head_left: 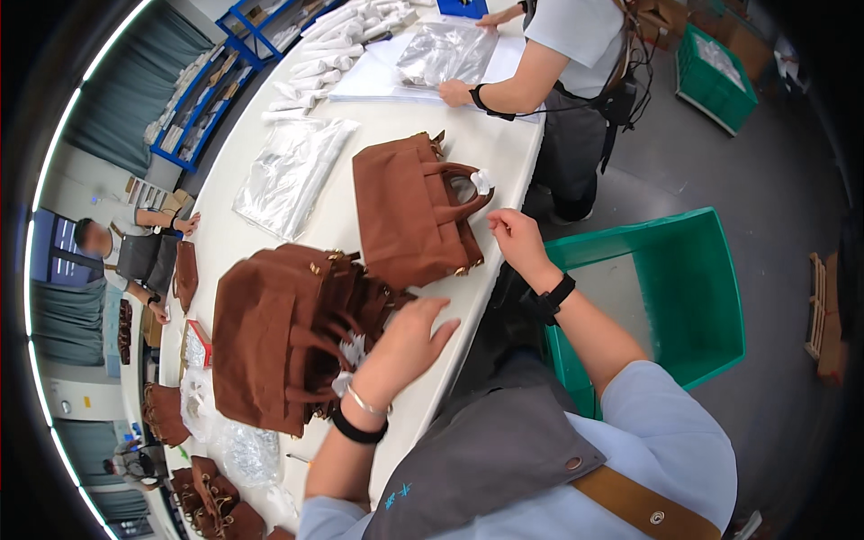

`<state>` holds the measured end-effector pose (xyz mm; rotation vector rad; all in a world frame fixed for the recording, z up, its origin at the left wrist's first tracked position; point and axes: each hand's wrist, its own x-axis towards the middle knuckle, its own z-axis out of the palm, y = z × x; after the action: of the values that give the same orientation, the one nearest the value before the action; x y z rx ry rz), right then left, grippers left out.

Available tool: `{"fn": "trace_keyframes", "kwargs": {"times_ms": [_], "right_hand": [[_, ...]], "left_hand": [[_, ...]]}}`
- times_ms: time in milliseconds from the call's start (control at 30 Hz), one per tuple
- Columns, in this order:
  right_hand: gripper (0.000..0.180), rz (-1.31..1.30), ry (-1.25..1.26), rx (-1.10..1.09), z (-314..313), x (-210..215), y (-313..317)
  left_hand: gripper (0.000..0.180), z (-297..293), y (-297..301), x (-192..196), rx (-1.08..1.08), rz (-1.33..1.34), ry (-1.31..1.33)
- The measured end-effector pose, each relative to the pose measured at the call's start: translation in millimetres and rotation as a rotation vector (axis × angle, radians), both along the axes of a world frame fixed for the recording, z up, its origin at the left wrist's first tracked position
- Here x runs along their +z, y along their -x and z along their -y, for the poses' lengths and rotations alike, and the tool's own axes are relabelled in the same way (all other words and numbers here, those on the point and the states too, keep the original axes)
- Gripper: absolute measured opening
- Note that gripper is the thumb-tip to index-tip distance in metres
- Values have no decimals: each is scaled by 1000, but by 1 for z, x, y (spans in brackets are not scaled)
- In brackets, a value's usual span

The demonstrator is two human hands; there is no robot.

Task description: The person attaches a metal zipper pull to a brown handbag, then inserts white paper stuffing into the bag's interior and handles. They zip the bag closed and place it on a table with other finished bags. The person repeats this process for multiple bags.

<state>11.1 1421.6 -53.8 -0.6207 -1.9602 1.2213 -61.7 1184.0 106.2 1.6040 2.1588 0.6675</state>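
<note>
White laminate counter [270,225], long and curving away toward the top of the head view, carrying all items listed. Green plastic crate [693,297], open-topped, on the floor to the person's right, just beside the counter's near edge. Stack of brown fabric handbags [279,342], lying on their sides at the near left of the counter, handles and brass fittings turned toward the person's right; the left hand [405,346] rests on the right flank of this stack, fingers [432,315] spread and flat, gripping nothing. Single brown handbag [409,211], lying flat just beyond the stack and apart from it, long axis running away from the person and a little leftward, its two looped handles [459,193] facing right toward the counter edge, with a small wad of white wrapping [481,182] at the top of one loop. Right hand [517,238], placed at the counter edge just right of the single handbag's lower right corner, fingers [504,220] loosely curled and pointing toward the handles, close to the bag but whether touching it cannot be told; nothing visibly held. Of the two hands, the right is the nearer to the single handbag, which lies up and to the left of its fingertips. Clear plastic sleeves [288,171], a loose pile left of the single handbag. Further clear sleeve [445,54] under the hands of a co-worker [576,81] standing at the far right edge of the counter. Black wristbands on both of the person's wrists; thin metal bangle [364,402] on the left.
</note>
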Motion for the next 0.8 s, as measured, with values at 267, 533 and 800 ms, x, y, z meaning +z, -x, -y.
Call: {"fn": "trace_keyframes", "kwargs": {"times_ms": [267,533,800], "right_hand": [[25,-95,-450,133,-66,14,28],[29,-223,-414,269,-90,-2,57],[32,-268,-144,155,-115,1,79]], "left_hand": [[73,-189,124,1,-666,-774,520],[44,-247,157,-15,-1126,-780,616],[4,-248,167,9,-1033,-667,567]]}}
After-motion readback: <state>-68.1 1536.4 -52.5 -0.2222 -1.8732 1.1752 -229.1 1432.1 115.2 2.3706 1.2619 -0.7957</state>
